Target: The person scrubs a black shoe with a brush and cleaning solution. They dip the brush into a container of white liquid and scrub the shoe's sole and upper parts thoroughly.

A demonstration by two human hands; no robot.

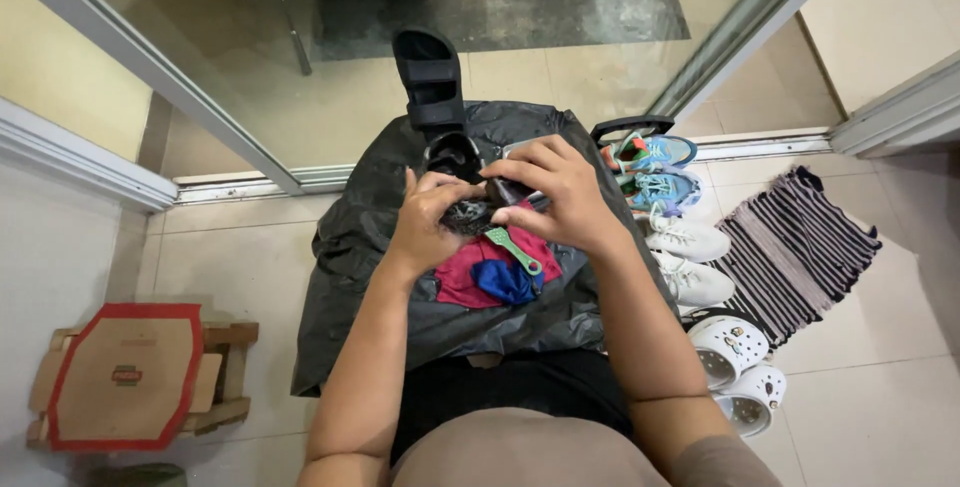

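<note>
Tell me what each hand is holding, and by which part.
Both hands grip one black shoe over the black bag: left hand around its near end, right hand over its top. The exact finger hold is hidden.

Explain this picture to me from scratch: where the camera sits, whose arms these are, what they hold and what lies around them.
There is one picture, taken by a camera worn on a person's head and looking straight down, so the two bare arms reaching in from the bottom are that person's own. The left hand and the right hand meet over the lap and together grip a black strapped sandal, whose far end points away toward the glass sliding door. Under the hands a crumpled black plastic sheet covers the lap; on it lie a red cloth, a blue cloth and a green plastic brush handle. To the right, on the tiled floor, stands a row of shoes beside a striped mat. At lower left a flat cardboard box with a red border rests on a small wooden stool.
</note>
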